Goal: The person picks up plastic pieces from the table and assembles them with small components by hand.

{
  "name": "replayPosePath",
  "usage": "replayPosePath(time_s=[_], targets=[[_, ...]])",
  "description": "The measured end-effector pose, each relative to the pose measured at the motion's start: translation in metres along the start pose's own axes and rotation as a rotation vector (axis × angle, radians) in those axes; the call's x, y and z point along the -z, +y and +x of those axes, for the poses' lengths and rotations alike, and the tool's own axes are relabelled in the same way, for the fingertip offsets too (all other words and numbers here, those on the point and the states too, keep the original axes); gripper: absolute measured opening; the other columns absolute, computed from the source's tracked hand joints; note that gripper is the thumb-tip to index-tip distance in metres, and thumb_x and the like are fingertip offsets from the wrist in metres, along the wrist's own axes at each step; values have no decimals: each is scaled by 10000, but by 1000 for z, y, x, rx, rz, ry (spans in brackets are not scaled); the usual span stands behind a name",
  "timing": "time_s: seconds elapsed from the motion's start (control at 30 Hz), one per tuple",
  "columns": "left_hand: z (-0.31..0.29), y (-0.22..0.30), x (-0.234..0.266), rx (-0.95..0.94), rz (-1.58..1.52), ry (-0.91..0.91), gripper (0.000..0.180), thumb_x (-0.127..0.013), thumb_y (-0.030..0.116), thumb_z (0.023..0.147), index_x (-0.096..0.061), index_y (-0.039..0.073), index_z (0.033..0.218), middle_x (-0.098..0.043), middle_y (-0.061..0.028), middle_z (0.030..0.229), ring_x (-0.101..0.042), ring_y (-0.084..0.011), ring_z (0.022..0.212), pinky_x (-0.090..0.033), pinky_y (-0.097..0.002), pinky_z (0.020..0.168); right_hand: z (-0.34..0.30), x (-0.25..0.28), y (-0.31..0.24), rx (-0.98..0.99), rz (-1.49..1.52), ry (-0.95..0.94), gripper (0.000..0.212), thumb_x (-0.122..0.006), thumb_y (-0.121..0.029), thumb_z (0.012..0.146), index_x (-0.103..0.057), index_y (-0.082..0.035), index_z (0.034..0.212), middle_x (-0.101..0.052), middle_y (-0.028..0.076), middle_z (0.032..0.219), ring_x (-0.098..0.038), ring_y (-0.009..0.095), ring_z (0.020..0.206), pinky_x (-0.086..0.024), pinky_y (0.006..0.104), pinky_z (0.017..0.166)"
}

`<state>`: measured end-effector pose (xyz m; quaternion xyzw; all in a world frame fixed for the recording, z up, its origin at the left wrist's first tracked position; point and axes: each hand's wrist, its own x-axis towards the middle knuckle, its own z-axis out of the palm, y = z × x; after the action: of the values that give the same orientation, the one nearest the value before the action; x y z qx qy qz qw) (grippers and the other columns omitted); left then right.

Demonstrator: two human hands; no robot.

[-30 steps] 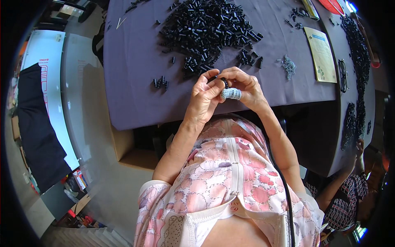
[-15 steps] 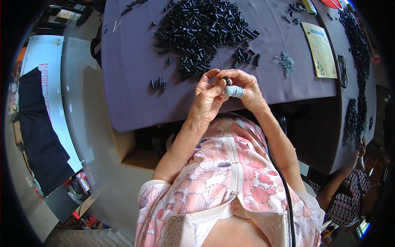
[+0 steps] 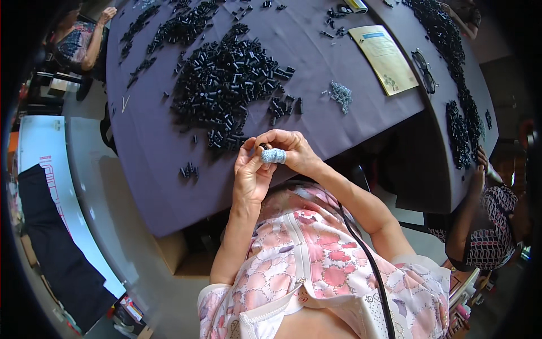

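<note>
Both hands meet just over the near edge of the cloth-covered table (image 3: 164, 209). Between the fingertips is a small black part (image 3: 263, 146), mostly covered by the fingers. My left hand (image 3: 249, 176) pinches it from the left, and my right hand (image 3: 299, 152) closes on it from the right. A light blue-grey knitted cover (image 3: 273, 156) wraps my right thumb. Just beyond the hands lies a large heap of short black tubular parts (image 3: 217, 90). Several similar parts form a small group (image 3: 189, 170) left of my left hand.
Small clear or silvery pieces (image 3: 341, 96) lie right of the heap, near a yellowish booklet (image 3: 385, 59) and eyeglasses (image 3: 424, 71). More black parts (image 3: 460, 73) run along the right-hand table. Other people sit at the far left (image 3: 79, 42) and right (image 3: 488, 226).
The view has turned, so the table and hands appear further left and lower, and a person shows at the far left. Both hands stay together around the black part.
</note>
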<state>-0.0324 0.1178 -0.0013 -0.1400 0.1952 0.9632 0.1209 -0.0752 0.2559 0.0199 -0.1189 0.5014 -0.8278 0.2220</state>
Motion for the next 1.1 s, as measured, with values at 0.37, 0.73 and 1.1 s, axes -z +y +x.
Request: replayPosePath(time_s=[0.37, 0.73, 1.1], targets=[[-27, 31, -9, -280, 463, 235, 120, -664, 2, 836, -598, 40, 928, -630, -34, 797, -493, -49, 560, -383, -181, 487, 12, 83, -66, 421, -1697, 378, 235, -561, 51, 702, -682, -91, 845, -627, 57, 890, -574, 278, 876, -487, 372, 767], [-60, 95, 39, -787, 1395, 704, 97, -654, 13, 809, -615, 19, 897, -621, -40, 758, -555, -92, 606, -459, -237, 557, 25, 118, -69, 349, -1915, 201, 203, -568, 47, 721, -620, -68, 881, -595, 87, 887, -539, 292, 862, -433, 394, 769], [-50, 102, 46, -964, 1980, 784, 85, -624, 62, 828, -614, 65, 912, -555, -90, 887, -621, -280, 731, -515, -372, 640, 15, 61, -60, 318, -1587, 353, 254, -486, 112, 749, -520, -19, 964, -577, 178, 873, -570, 383, 840, -460, 430, 733]])
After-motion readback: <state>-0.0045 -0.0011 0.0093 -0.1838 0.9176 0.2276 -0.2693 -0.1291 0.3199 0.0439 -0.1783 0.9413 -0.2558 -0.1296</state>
